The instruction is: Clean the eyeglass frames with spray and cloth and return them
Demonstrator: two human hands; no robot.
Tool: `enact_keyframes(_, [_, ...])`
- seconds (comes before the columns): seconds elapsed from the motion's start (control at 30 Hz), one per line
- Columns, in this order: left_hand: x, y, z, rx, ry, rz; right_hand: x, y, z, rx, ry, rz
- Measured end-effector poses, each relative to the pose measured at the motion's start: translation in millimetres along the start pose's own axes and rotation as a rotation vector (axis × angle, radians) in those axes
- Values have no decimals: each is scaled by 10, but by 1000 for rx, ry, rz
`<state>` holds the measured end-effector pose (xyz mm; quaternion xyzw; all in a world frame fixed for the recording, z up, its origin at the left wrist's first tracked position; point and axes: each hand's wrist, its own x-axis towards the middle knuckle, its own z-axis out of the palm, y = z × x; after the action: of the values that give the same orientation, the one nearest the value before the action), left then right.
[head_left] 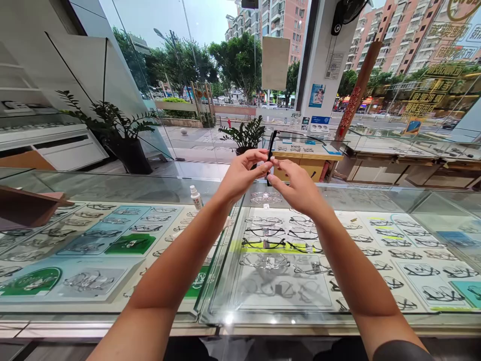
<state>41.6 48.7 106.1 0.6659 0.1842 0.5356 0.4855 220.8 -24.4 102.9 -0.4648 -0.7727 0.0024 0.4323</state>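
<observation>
Your two hands are raised above the glass counter, near the middle of the view, with a pair of black-framed glasses between them. The glasses are clear of the counter top; the front is seen nearly edge-on, upright, and one thin temple extends from its upper end toward the right.

Your left hand has its thumb and forefinger closed in a pinch on the frame, about the lower half. Your right hand is at the same part from the other side, its forefinger and thumb slightly parted and their tips at the frame; whether these fingers grip it or only touch it, you cannot tell from this angle.

Below your hands, rows of spectacle frames are laid out inside the counter, some on a yellow strip. A white bottle with a white cap stands to the left of your left forearm. At the far left is a brown tray. Beyond the counter are a potted plant and a wooden display cabinet, in front of the window.
</observation>
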Motion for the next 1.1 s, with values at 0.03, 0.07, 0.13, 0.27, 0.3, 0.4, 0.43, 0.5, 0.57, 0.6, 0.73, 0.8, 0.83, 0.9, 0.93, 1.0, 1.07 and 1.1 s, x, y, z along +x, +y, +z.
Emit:
enact_keyframes(0.03, [-13, 20, 12, -5, -8, 2, 4, -2, 3, 21, 9, -13])
enact_keyframes(0.07, [-28, 41, 21, -5, -12, 8, 8, -5, 6, 40, 23, -24])
enact_keyframes(0.13, [-58, 85, 35, 2, -13, 22, 16, -16, 13, 75, 57, -39])
enact_keyframes(0.27, [-121, 182, 44, 7, -27, 16, 9, -60, 27, 162, 104, -69])
enact_keyframes(0.3, [-137, 209, 41, 4, -32, 17, 2, -75, 24, 186, 110, -76])
enact_keyframes(0.4, [-179, 298, 25, -9, -41, 22, -23, -124, 2, 238, 109, -75])
enact_keyframes(0.43, [-192, 326, 16, -17, -45, 13, -33, -140, -6, 245, 105, -73])
enact_keyframes(0.5, [-220, 367, -6, -42, -54, -33, -59, -171, -12, 251, 100, -74])
enact_keyframes(0.57, [-253, 379, -31, -80, -66, -108, -103, -198, 2, 261, 112, -74])
enact_keyframes(0.6, [-274, 371, -42, -100, -72, -152, -133, -210, 18, 267, 117, -70])
enact_keyframes(0.73, [-405, 265, -57, -140, -121, -316, -308, -233, 122, 266, 91, -47])
enact_keyframes(0.8, [-503, 188, -54, -110, -140, -338, -410, -220, 187, 260, 93, -33])
enact_keyframes(0.83, [-560, 150, -62, -69, -131, -317, -460, -203, 218, 254, 111, -20])
enact_keyframes(0.9, [-684, 81, -120, 67, -38, -207, -552, -141, 272, 231, 178, 17])
enact_keyframes(0.93, [-749, 49, -180, 167, 60, -121, -593, -94, 293, 218, 220, 40])
enact_keyframes(1.0, [-873, -23, -365, 411, 354, 57, -665, 26, 327, 205, 300, 88])
enact_keyframes(1.07, [-978, -126, -616, 721, 656, 195, -725, 167, 357, 217, 359, 125])
enact_keyframes(1.1, [-1020, -197, -751, 842, 765, 225, -751, 238, 373, 225, 380, 142])
